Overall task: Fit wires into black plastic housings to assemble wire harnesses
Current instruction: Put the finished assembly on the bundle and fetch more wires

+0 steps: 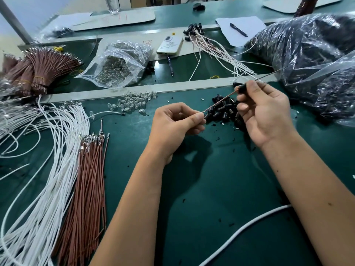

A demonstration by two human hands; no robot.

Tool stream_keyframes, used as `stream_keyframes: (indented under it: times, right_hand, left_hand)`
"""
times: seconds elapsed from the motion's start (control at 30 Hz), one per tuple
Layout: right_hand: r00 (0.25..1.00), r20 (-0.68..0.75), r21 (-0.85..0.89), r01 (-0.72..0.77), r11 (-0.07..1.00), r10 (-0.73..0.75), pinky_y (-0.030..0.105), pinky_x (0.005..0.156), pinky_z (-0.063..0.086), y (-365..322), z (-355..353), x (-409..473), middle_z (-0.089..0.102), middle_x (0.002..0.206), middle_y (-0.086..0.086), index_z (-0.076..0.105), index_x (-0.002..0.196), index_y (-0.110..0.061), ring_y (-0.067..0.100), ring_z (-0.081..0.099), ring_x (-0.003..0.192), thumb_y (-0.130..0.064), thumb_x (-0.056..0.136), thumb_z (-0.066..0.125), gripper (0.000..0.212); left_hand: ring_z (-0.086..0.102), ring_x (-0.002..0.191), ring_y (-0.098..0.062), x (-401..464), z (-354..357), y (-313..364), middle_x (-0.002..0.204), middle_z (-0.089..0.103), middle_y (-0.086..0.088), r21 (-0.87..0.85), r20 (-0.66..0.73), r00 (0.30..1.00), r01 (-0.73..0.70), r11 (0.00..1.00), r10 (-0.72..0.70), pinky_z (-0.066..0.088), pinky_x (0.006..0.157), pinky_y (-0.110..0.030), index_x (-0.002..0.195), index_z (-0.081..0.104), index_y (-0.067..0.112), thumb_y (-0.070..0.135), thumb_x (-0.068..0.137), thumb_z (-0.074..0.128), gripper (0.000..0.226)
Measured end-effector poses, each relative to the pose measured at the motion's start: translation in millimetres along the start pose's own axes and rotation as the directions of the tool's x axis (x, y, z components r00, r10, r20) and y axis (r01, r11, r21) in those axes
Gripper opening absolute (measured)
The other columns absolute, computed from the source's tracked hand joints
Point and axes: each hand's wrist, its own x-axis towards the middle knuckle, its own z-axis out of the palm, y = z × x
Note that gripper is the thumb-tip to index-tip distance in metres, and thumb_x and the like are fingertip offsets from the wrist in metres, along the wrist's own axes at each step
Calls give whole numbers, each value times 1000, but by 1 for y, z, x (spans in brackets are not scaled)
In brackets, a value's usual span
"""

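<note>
My left hand (pixel 176 121) pinches one end of a brown wire (pixel 221 101) between thumb and forefinger. The wire runs up and to the right into a black housing (pixel 242 87) that my right hand (pixel 267 110) holds in its fingertips. Past the right hand the wire sticks out towards the plastic bags. Both hands hover above a pile of loose black housings (pixel 223 111) on the green mat. A flat bundle of brown wires (pixel 88 177) with metal terminals lies at the left, beside a fan of white wires (pixel 48 169).
Small clear bulbs (pixel 134 102) lie scattered behind my left hand, near an open bag of them (pixel 119 64). Finished harnesses (pixel 215 47) rest at the back. Large dark plastic bags (pixel 311 60) fill the right. A white cable (pixel 249 227) crosses the mat under my right forearm.
</note>
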Motion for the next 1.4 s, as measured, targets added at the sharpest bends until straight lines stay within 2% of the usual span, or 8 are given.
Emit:
stream_keyframes:
  times: [0.2,0.37,0.7,0.8,0.9,1.07,1.23,1.4]
  right_hand:
    - [996,-21,-72,87,994,-89,21,50,41,-4,-1,2,68,77,6,62,87,-10,12,54,62,-9,104,60,18]
    - [973,228,-277,41,960,24,20,45,40,12,35,-17,66,68,2,65,85,-9,11,54,56,-9,101,64,15]
    - [904,390,-495,45,868,175,25,45,45,54,140,-18,68,62,4,72,76,-7,11,56,49,-25,101,67,31]
    - [815,575,-749,487,450,75,34,66,50,86,173,-14,74,83,12,76,89,-7,19,64,72,-21,96,71,17]
    - [625,762,-637,770,24,172,34,82,49,116,202,-18,64,113,14,72,113,-14,32,65,101,-15,97,66,17]
    - [517,826,-475,853,-217,225,41,72,46,134,229,-24,54,116,19,67,114,-5,42,65,97,-7,102,58,15]
    - [495,869,-489,860,-148,5,38,77,57,105,228,-11,67,103,14,66,107,-3,30,68,87,7,99,55,16]
    - [579,747,-608,794,15,-327,20,81,51,48,204,20,74,102,13,71,106,-1,19,66,88,1,99,58,15]
  left_hand:
    - [70,69,-19,-9,-29,13,82,76,-14,142,290,953,46,989,-86,58,65,-25,78,72,6,10,87,75,10]
    - [70,76,-24,-7,-22,23,89,75,-10,-15,95,994,54,998,-53,59,68,-32,104,71,9,34,91,68,28]
    - [69,54,-17,-15,-75,47,71,74,-10,-113,-340,940,3,994,-42,54,53,-20,88,69,6,3,85,77,9]
    - [59,46,-10,-21,-105,52,65,69,-7,-142,-527,847,-2,990,-74,42,41,-15,83,65,8,4,90,72,10]
    - [48,45,-8,-28,-130,53,67,67,-4,-109,-651,753,35,993,-98,32,37,-15,82,62,10,5,94,67,14]
    - [42,51,-11,-33,-150,53,76,67,-5,-37,-743,664,85,996,-84,33,45,-19,79,59,17,7,92,69,19]
    - [67,71,-22,-30,-164,54,81,73,-4,334,-753,646,210,919,126,60,79,-37,73,68,23,14,81,81,18]
    - [64,63,-19,-29,-152,68,81,75,-10,458,-607,791,265,848,80,57,70,-33,77,76,22,15,75,87,14]
